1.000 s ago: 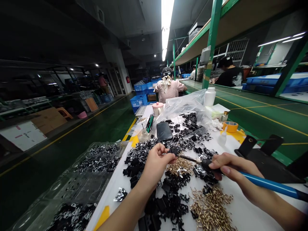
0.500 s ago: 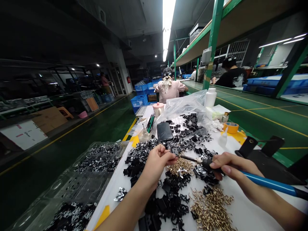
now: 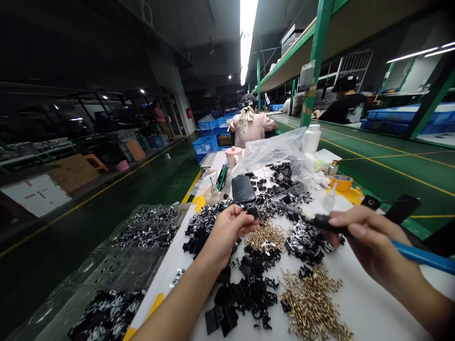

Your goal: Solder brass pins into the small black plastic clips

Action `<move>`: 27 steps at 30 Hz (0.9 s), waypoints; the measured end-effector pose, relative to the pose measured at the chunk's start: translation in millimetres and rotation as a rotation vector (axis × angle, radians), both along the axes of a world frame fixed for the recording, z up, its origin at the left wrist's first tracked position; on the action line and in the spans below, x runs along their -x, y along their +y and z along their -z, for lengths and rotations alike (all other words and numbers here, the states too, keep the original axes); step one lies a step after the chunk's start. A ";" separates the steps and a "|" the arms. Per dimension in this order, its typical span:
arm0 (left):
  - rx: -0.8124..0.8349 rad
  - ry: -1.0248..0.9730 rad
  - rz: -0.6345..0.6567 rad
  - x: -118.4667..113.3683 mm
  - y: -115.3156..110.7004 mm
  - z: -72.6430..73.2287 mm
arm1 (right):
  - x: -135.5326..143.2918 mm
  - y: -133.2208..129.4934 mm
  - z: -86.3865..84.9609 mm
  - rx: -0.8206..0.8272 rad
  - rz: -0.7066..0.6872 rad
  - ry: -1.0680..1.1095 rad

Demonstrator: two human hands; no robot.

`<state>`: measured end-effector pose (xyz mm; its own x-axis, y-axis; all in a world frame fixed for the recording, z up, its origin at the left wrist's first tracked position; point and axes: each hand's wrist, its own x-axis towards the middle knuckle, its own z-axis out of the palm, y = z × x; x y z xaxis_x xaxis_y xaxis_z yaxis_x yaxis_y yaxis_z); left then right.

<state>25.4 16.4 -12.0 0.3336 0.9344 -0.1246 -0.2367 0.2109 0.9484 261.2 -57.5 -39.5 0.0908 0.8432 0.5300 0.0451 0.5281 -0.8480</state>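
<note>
My left hand (image 3: 231,232) pinches a small black part (image 3: 253,212) above the loose pieces in the middle of the white table. To the right, my right hand (image 3: 369,232) grips a soldering-iron-like tool (image 3: 323,221) with a black front grip and a blue rear section (image 3: 423,255). The tool's thin metal tip points left, apart from the black part. Beneath and between my hands lie a pile of small brass pieces (image 3: 266,236) and silver clips (image 3: 302,237). A larger brass pile (image 3: 314,303) and black parts (image 3: 252,289) lie nearer to me.
A phone (image 3: 243,189), pink-lidded mug (image 3: 233,156), plastic bag (image 3: 270,149), white bottle (image 3: 311,139) and orange tape roll (image 3: 341,183) stand or lie farther back. Clear trays (image 3: 124,270) of parts are at left. A black stand (image 3: 401,213) is at right. A person (image 3: 250,125) sits ahead.
The tool in my right hand has moved right, and its tip has come away from my left hand. My left hand has risen slightly, with the black part now more visible.
</note>
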 end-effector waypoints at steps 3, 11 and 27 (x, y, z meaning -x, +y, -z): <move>-0.002 -0.019 -0.050 2.3 3.9 -2.5 | 0.4 2.9 -5.3 0.000 0.139 -0.032; -0.096 0.108 0.027 0.5 3.4 -4.0 | 44.7 10.7 15.3 0.086 0.094 -0.772; -0.100 -0.023 0.032 -6.7 -9.5 -2.8 | 69.0 22.9 47.5 -0.104 0.218 -1.105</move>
<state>32.1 6.9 -9.2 0.3656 0.9305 -0.0233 -0.2535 0.1236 0.9594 192.2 -34.6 -86.9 -0.3311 0.8139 0.4775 0.8424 0.4829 -0.2390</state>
